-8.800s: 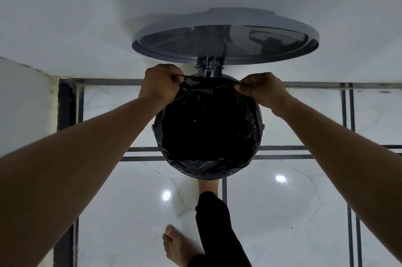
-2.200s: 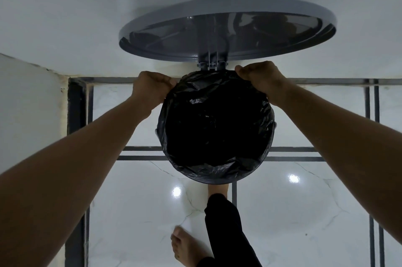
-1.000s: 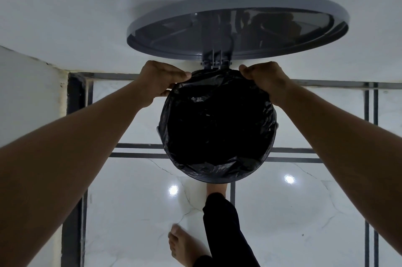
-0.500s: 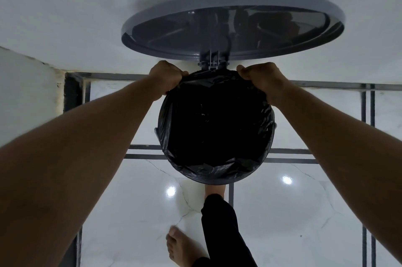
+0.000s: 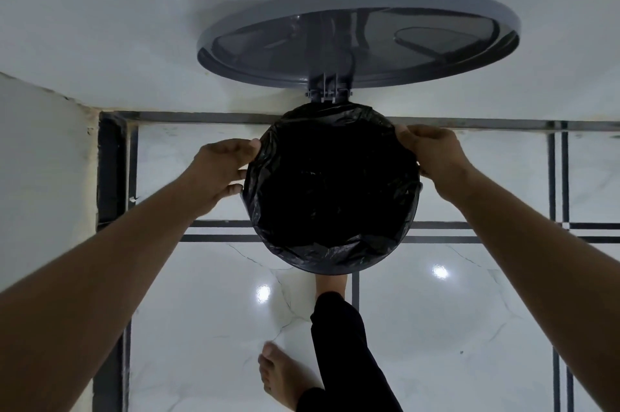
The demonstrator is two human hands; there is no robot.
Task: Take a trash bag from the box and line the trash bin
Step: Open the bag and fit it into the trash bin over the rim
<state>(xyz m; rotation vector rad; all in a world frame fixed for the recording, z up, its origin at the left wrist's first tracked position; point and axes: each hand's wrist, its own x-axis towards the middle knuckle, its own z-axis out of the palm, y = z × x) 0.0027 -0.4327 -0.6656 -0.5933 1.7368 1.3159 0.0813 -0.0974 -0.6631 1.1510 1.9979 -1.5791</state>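
Note:
A round grey pedal bin (image 5: 385,262) stands on the floor below me with its lid (image 5: 359,39) swung up against the wall. A black trash bag (image 5: 332,190) fills the bin, and its edge is folded over the rim all the way round. My left hand (image 5: 219,173) is at the left side of the rim, fingers pinching the bag's edge. My right hand (image 5: 432,156) grips the bag's edge at the upper right of the rim. My foot reaches under the bin's front edge. The box of bags is out of view.
White wall (image 5: 134,25) rises right behind the bin, and another wall (image 5: 40,159) closes the left side. The floor (image 5: 469,327) is glossy white marble tile with dark lines. My other bare foot (image 5: 285,378) stands on the floor in front of the bin.
Both hands have slid from the back of the rim, near the hinge, outward and down to its left and right sides. The bag's edge now lies over the back rim.

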